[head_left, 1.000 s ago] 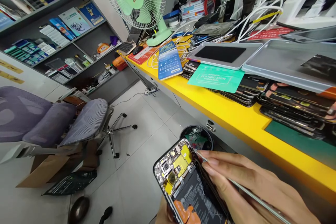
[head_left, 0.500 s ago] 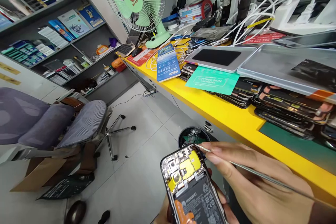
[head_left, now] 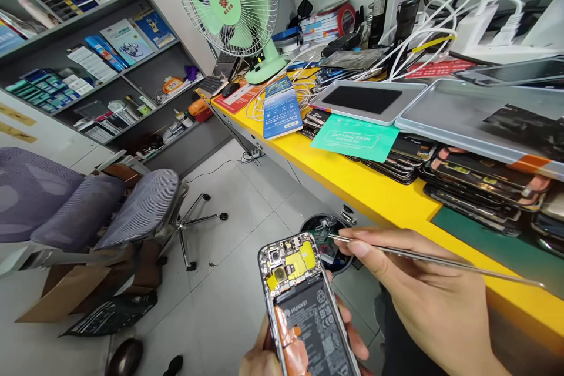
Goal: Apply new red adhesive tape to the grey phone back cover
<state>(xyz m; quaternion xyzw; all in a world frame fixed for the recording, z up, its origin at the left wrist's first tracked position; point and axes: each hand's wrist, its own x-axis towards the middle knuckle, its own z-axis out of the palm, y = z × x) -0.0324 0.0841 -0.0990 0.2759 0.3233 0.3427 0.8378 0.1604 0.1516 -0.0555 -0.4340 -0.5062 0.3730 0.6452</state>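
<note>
My left hand point(head_left: 259, 358) is closed around an opened smartphone point(head_left: 304, 305), held tilted over the floor. The phone's back is off. A black battery marked HUAWEI point(head_left: 319, 326) shows, with an orange film along its left side, and above it are yellow patches and the camera modules point(head_left: 277, 264). My right hand point(head_left: 423, 288) pinches a long, thin metal tool point(head_left: 476, 270), possibly a pry stick, between thumb and fingers. The tool's tip is just right of the phone's upper corner, apart from it. Part of the left hand is hidden behind the phone.
A yellow workbench point(head_left: 326, 167) runs along the right, with stacked phone parts point(head_left: 480, 185), grey trays point(head_left: 445, 106), a green card point(head_left: 352, 138), cables and a green fan point(head_left: 224, 3). Below it stands a waste bin point(head_left: 324, 226). An office chair point(head_left: 136, 205) and shelves are at left.
The phone has moved left and slightly up in view, with more of my left hand showing. The tool's tip has come away from the phone's upper right corner, and the tool lies flatter.
</note>
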